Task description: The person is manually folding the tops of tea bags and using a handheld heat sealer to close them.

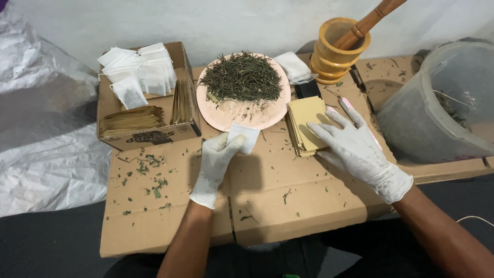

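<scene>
L hand point(216, 157) pinched white bag point(244, 137) at plate point(226, 116) edge | R hand point(350, 144) flat, fingers spread, on envelopes point(304, 121) | step: prob. filling bag w/ herbs point(242, 77) | next needs: bag mouth opened, steady pinch

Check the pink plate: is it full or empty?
Full. The pink plate holds a heap of dried green leaves over its far half; only the near rim is bare.
</scene>
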